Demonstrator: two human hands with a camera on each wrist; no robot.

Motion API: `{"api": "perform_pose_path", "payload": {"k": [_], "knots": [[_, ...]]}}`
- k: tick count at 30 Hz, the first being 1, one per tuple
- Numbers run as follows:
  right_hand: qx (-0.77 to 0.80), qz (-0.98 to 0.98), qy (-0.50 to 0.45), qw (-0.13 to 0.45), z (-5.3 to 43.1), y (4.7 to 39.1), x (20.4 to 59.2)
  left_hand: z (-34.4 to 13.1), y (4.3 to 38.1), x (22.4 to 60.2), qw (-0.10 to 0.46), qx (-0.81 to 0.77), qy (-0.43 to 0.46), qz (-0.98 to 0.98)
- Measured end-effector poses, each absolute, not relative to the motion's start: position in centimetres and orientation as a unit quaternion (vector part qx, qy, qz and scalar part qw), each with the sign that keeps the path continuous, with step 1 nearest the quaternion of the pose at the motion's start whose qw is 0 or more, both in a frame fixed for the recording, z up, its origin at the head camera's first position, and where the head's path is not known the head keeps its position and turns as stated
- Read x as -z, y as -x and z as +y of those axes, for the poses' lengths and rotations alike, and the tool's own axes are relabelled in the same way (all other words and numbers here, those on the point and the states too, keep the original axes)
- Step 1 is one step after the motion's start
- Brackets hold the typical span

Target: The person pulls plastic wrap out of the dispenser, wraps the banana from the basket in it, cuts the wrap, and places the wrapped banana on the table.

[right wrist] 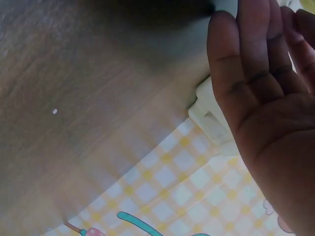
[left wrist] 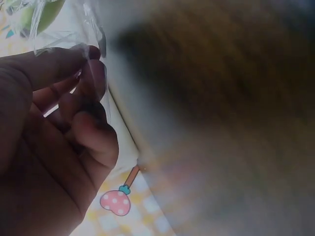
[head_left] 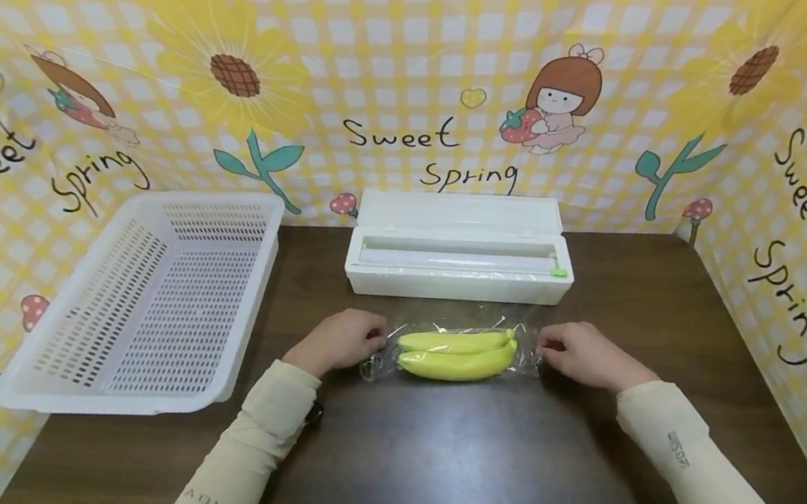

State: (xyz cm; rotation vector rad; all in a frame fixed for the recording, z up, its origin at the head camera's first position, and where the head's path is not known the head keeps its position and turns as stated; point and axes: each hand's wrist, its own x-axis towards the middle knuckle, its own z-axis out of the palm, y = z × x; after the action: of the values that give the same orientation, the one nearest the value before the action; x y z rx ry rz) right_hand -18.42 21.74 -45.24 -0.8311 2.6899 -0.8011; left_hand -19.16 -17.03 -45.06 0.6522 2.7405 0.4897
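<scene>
Two yellow bananas (head_left: 456, 365) lie side by side on the table, covered by a piece of clear plastic wrap (head_left: 527, 360). At the wrap's left end, my left hand (head_left: 349, 338) pinches the film between thumb and forefinger; the left wrist view shows the film (left wrist: 88, 29) rising from those fingertips. My right hand (head_left: 582, 354) pinches the film's right end, near the banana stems. In the right wrist view the other fingers (right wrist: 253, 44) are fairly straight, and the pinch is mostly cut off at the corner.
Behind the bananas stands a white wrap dispenser box (head_left: 455, 286), lid up, with a roll (head_left: 455, 260) inside and a green slider (head_left: 559, 272) at its right. A white perforated basket (head_left: 235, 332) stands at the left. Yellow checked cloth (head_left: 413, 51) lines the walls round the brown table (head_left: 466, 478).
</scene>
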Motion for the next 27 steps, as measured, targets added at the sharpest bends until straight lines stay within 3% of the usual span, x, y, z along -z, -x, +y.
{"api": "perform_pose_path", "payload": {"k": [6,14,27], "knots": [[0.259,0.912,0.298,0.107,21.1,18.1,45.5,-16.9,18.3,45.2,0.126,-0.140,-0.231,0.955],[0.342,0.891,0.247,0.165,21.5,17.0,46.0,-16.8,17.8,45.4,0.130,-0.159,-0.228,0.952],[0.351,0.905,0.189,0.149,23.3,16.2,44.8,-18.1,17.7,44.5,0.130,-0.210,-0.199,0.948]]}}
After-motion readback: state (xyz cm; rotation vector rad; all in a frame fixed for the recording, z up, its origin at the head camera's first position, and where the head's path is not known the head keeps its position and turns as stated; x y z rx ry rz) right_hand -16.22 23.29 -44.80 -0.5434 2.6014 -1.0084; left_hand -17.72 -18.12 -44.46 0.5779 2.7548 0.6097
